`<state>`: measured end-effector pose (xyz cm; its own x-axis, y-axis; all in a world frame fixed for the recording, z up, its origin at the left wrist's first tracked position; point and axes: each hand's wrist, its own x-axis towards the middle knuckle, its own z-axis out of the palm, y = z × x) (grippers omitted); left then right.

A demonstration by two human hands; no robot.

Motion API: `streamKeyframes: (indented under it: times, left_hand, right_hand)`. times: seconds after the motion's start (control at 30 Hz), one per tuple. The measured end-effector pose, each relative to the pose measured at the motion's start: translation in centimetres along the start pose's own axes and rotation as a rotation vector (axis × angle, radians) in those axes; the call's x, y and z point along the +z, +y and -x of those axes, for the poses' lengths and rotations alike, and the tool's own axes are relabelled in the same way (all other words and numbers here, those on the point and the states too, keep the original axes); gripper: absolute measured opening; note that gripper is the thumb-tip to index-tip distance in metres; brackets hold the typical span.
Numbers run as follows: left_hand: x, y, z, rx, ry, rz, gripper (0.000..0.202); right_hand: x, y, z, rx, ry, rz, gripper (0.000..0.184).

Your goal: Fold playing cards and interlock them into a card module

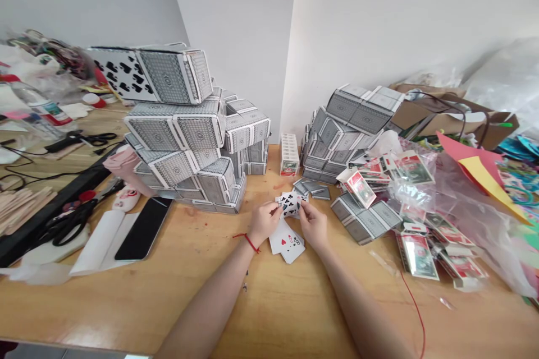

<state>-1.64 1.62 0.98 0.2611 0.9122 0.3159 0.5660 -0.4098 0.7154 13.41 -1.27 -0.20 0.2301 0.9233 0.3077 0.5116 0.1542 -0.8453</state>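
Both my hands meet over the middle of the wooden table (269, 303). My left hand (263, 222), with a red string at the wrist, and my right hand (313, 225) are each closed on a small fan of playing cards (289, 203) showing black clubs. Just under my hands lie a few loose cards (287, 242) face up, one with red hearts. A few grey-backed cards (312, 188) lie just beyond.
A tall stack of cubes made of cards (185, 140) stands at the left, a smaller one (349, 123) at the right. Card packs (416, 247) and clear plastic spread to the right. A phone (143, 228), scissors (67, 224) and a folded paper (101, 241) lie left.
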Motion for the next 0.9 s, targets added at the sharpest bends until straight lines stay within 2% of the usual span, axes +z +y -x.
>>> streamKeyframes:
  times: [0.23,0.33,0.5,0.63,0.73,0.9]
  left_hand:
    - [0.4,0.4,0.3,0.071,-0.074,0.017,0.037]
    - [0.4,0.4,0.3,0.081,-0.076,0.024,0.037]
    - [0.1,-0.1,0.0,0.09,-0.026,0.048,0.031]
    - [-0.2,-0.5,-0.1,0.086,-0.051,0.046,0.024]
    - [-0.2,-0.6,0.0,0.079,-0.071,0.01,0.025]
    - [0.0,-0.8,0.1,0.086,-0.066,0.01,0.021]
  right_hand:
    - [1.0,0.1,0.5,-0.096,0.158,0.389,0.027]
    - [1.2,0.4,0.6,-0.117,0.187,0.479,0.026]
    - [0.6,-0.2,0.4,-0.118,0.105,0.321,0.023]
    - [0.3,-0.8,0.3,-0.113,0.041,0.146,0.028]
    - [0.2,-0.7,0.3,-0.126,-0.007,0.165,0.033]
    - [0.2,-0.2,0.3,-0.142,-0.003,0.262,0.027]
